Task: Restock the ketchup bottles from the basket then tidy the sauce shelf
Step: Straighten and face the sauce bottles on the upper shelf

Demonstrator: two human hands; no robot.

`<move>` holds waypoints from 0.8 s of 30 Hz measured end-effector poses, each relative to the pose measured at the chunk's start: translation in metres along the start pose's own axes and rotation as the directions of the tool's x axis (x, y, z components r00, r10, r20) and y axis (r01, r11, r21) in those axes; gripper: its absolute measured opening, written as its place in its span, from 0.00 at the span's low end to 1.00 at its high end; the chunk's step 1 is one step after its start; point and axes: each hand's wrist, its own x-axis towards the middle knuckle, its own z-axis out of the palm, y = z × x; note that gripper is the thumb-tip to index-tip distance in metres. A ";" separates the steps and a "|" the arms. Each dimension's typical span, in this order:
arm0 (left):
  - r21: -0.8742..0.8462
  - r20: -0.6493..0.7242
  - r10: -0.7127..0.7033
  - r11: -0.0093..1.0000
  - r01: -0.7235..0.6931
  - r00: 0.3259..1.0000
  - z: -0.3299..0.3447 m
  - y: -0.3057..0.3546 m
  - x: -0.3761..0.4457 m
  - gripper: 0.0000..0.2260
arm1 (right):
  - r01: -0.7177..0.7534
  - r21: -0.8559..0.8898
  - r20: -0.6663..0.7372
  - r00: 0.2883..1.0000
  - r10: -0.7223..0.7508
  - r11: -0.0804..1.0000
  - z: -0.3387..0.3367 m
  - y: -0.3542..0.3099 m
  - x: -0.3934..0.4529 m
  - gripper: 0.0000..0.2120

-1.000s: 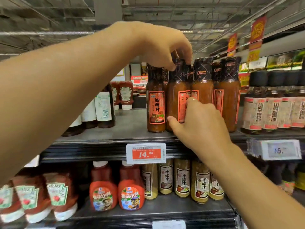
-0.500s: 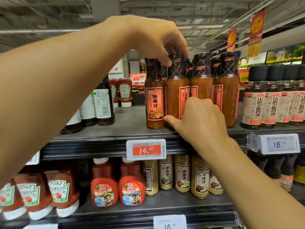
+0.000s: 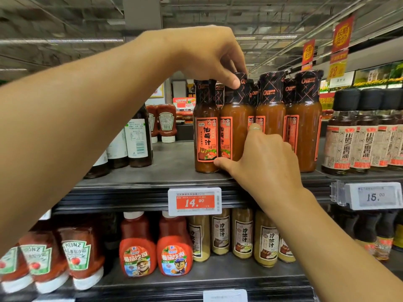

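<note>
- Upper shelf (image 3: 165, 171) carries the orange sauce bottles in a front row, just above the 14.90 price tag (image 3: 194, 201)
- Right hand (image 3: 265, 162) wraps one sauce bottle (image 3: 236, 127) low, fingers curled round its body, probably to turn its label forward
- Left hand (image 3: 209, 57) pinches that bottle's black cap between thumb and fingertips, steadying it
- Heinz ketchup bottles (image 3: 72, 258) sit on the lower shelf, well below both hands

orange price tag (image 3: 194, 201), centre: "14.90" | grey price tag (image 3: 375, 196), right: "15.00" | ketchup bottle (image 3: 75, 256), lower left: "HEINZ" | hanging sign (image 3: 337, 71), upper right: "22"
</note>
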 end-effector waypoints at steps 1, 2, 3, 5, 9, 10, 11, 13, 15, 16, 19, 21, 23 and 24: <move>0.022 -0.019 0.005 1.000 -0.005 1.000 0.001 0.000 0.000 0.19 | -0.001 0.004 -0.004 1.000 0.001 1.000 0.001 0.000 0.000 0.39; 0.045 -0.037 0.009 0.999 -0.008 0.999 0.002 0.000 -0.001 0.19 | -0.003 0.016 -0.003 1.000 0.003 1.000 0.002 0.001 0.000 0.38; 0.061 -0.050 0.011 0.998 -0.008 0.999 0.003 0.001 -0.002 0.19 | -0.004 0.031 0.005 1.000 0.004 1.000 0.002 0.001 0.000 0.37; 0.044 -0.045 0.005 0.999 -0.003 0.999 0.004 0.001 -0.004 0.20 | 0.005 0.051 0.017 1.000 -0.006 0.999 0.002 0.002 0.001 0.34; -0.073 0.014 0.011 0.997 -0.010 1.000 0.006 -0.002 -0.008 0.21 | 0.011 0.079 0.024 1.000 -0.013 0.997 0.003 0.002 -0.002 0.31; -0.074 0.016 0.010 0.997 -0.009 1.000 0.006 -0.003 -0.009 0.21 | 0.015 0.086 0.020 1.000 -0.017 0.996 0.003 0.003 -0.003 0.29; -0.068 0.009 0.007 0.998 -0.006 1.000 0.005 -0.005 -0.009 0.21 | 0.023 0.091 0.013 1.000 -0.024 0.996 0.003 0.003 -0.004 0.27; -0.055 -0.009 -0.005 0.998 0.005 1.000 0.005 -0.005 -0.009 0.20 | 0.039 0.101 0.003 0.999 -0.039 0.994 0.003 0.004 -0.005 0.25; -0.050 -0.014 -0.024 0.998 0.024 1.000 0.005 -0.005 -0.008 0.19 | 0.050 0.113 -0.006 0.999 -0.050 0.992 0.003 0.004 -0.005 0.23; -0.040 -0.014 -0.034 0.999 0.033 0.999 0.005 -0.005 -0.007 0.18 | 0.056 0.117 -0.005 0.998 -0.056 0.992 0.002 0.005 -0.005 0.22; -0.007 -0.029 -0.047 0.999 0.047 0.998 0.007 -0.004 -0.007 0.18 | 0.063 0.120 0.005 0.998 -0.064 0.991 0.002 0.006 -0.002 0.23; -0.001 -0.039 -0.057 0.998 0.057 0.998 0.008 -0.001 -0.009 0.18 | 0.049 0.091 0.002 0.999 -0.049 0.995 0.001 0.003 0.001 0.29; 0.001 -0.054 -0.063 0.998 0.064 0.997 0.009 0.002 -0.011 0.18 | 0.034 0.055 -0.004 0.999 -0.034 0.998 0.001 0.000 0.002 0.33; 0.000 -0.065 -0.066 0.998 0.066 0.996 0.010 0.003 -0.013 0.18 | 0.029 0.048 -0.007 1.000 -0.029 0.998 0.001 -0.001 0.003 0.34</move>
